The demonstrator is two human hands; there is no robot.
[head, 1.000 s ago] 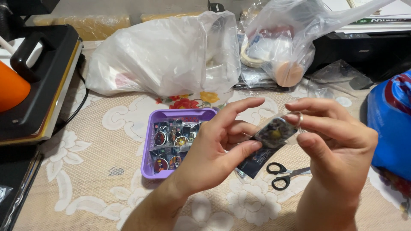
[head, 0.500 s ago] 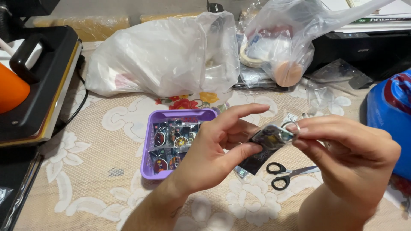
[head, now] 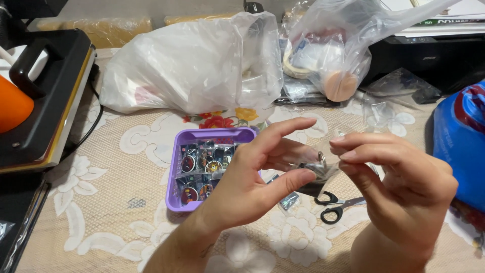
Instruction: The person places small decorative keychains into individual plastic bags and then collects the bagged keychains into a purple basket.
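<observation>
My left hand [head: 252, 177] and my right hand [head: 399, 177] meet above the table and together pinch a small clear plastic packet [head: 319, 173] with a dark round keychain and a metal ring inside. Thumb and fingertips of both hands grip its edges. Left of the hands sits a purple tray [head: 174, 172] that holds several similar packaged keychains. Black-handled scissors [head: 333, 205] lie on the cloth just under the packet, partly hidden by my right hand.
A lace floral tablecloth [head: 111, 212] covers the table. Large white plastic bags [head: 192, 65] stand behind the tray. A black press machine with an orange part [head: 35, 96] is at the left, a black printer [head: 429, 55] at the back right, a blue bag [head: 462, 141] at the right.
The packet has turned in my fingers from a flat tilted face to nearly edge-on, and my right hand has shifted a little lower and rightwards. The tray and scissors have not moved.
</observation>
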